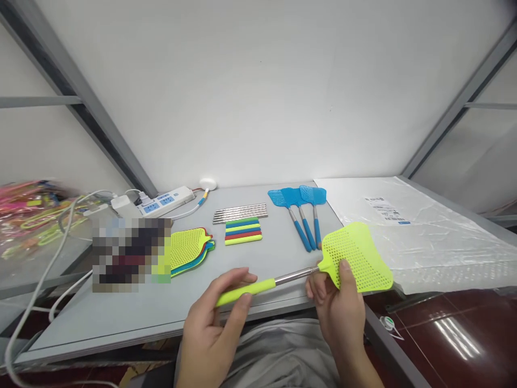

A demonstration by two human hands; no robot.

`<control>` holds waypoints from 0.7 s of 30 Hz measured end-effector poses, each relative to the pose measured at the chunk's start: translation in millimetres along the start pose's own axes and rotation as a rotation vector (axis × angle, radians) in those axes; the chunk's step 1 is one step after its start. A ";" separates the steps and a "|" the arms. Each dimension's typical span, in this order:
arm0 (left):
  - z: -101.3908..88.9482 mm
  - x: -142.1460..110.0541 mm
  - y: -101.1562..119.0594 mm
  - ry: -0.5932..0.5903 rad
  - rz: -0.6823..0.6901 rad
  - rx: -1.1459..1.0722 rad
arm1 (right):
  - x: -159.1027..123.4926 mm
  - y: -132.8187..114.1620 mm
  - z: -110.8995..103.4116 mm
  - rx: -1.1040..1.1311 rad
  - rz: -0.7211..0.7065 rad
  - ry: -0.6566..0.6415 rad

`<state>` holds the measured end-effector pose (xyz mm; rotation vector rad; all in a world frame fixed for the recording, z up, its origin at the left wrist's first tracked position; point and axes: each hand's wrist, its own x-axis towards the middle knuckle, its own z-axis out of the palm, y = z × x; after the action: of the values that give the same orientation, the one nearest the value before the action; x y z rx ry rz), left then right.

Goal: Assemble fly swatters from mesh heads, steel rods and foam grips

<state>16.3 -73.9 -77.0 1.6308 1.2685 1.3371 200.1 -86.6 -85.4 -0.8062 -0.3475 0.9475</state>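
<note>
A yellow-green fly swatter (359, 257) is held across my lap at the table's front edge, its perforated head to the right. My left hand (212, 326) has its fingers and thumb around the yellow-green grip (258, 287). At the other end, my right hand (341, 312) pinches the head near its neck, thumb on top. A silver metal rod (294, 275) joins grip and head. Beyond lie three blue fly swatters (308, 231), several coloured grips (243, 237) in a row, and several silver rods (240, 212). Left of these is a stack of loose swatter heads (186, 248), partly covered by a pixelated patch.
A white power strip (173, 199) with plugs and cables stands at the back left. Plastic-wrapped colourful items (36, 221) lie at the far left. On the right, a white bubble-lined package (355, 199) reaches the table's front edge. Grey metal posts (456, 102) frame both sides.
</note>
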 end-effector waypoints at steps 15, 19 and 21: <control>42.5 13.3 15.1 -0.388 0.659 0.457 | 11.6 7.9 -25.0 -0.138 -0.142 -0.122; 70.2 18.6 25.3 -0.612 0.557 0.486 | 19.2 3.6 -31.7 -0.180 -0.132 -0.086; 79.3 21.8 34.0 -0.709 0.399 0.449 | 22.6 0.4 -34.0 -0.219 -0.114 -0.119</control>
<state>101.8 -57.2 -59.1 2.4728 0.8554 0.5596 232.5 -83.4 -110.0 -0.9208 -0.6028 0.8618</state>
